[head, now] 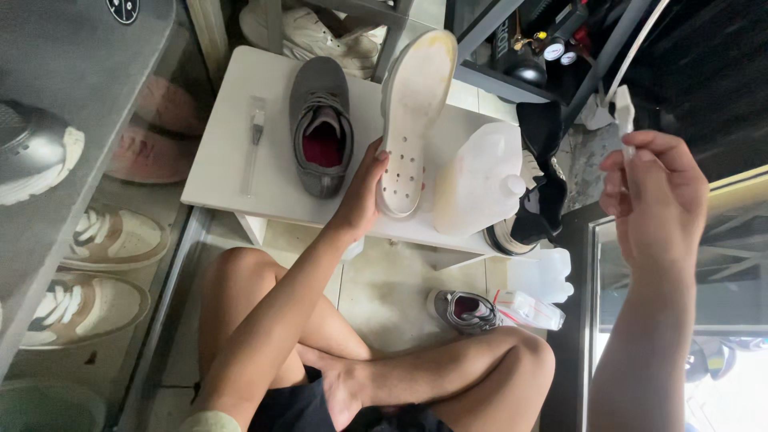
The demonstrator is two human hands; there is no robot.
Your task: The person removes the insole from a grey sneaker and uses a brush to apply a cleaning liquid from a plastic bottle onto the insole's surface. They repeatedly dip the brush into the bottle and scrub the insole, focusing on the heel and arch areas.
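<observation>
Right hand [656, 192] pinches a small white tool [625, 120]; left hand [364, 192] grips a white insole [412, 120] overhanging the white table's [232, 160] near edge.

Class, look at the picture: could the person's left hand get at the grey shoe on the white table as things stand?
Probably yes. The left hand rests on the white insole, right beside the grey shoe on the white table; nothing lies between them, though it would have to let go of the insole.
</observation>
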